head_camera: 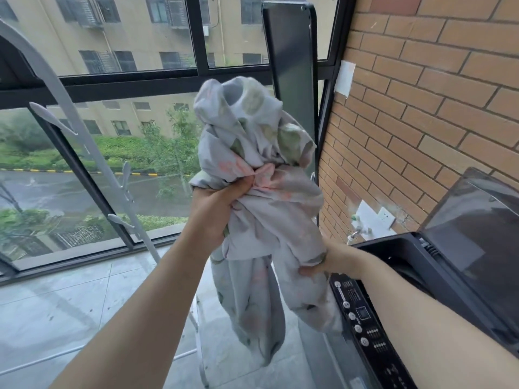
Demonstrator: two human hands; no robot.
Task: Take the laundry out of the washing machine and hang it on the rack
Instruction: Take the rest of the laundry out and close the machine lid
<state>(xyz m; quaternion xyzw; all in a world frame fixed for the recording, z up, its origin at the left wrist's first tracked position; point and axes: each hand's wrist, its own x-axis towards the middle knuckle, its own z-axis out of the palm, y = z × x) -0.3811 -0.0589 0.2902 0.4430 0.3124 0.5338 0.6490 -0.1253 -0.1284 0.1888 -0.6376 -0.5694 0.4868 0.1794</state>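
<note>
Lilac-grey cloth printed with pink and green blooms fills the middle of my view: a floral sheet (258, 169), twisted and bunched, held up in the air in front of the window (126, 88). My left hand (222, 203) grips it at the waist of the bundle, with the fingers (244, 183) clenched into a knot of gathered folds. Above that grip the sheet rises in a crumpled lump; below it two long tails hang down toward the tiled floor (70, 299).

My right hand (328, 262) grasps the sheet lower down and to the right. Its fingers (309, 272) are curled under a fold and pinch it from beneath, just above the near corner of the washing machine (407, 265).

It is a black top-loader standing at my right against the brick wall (421, 94), with its lid (477, 220) raised. The control panel (362, 318) runs along its near edge with a row of round buttons. The right tail of the sheet hangs just beside that panel; I cannot tell whether it touches.

At my left the drying rack (84, 130), pale grey metal with short hook arms, slants across the window. The sheet hangs between the rack and the machine, apart from the rack. A white socket plate (386, 217) and a tap (355, 233) sit on the wall behind the machine.
</note>
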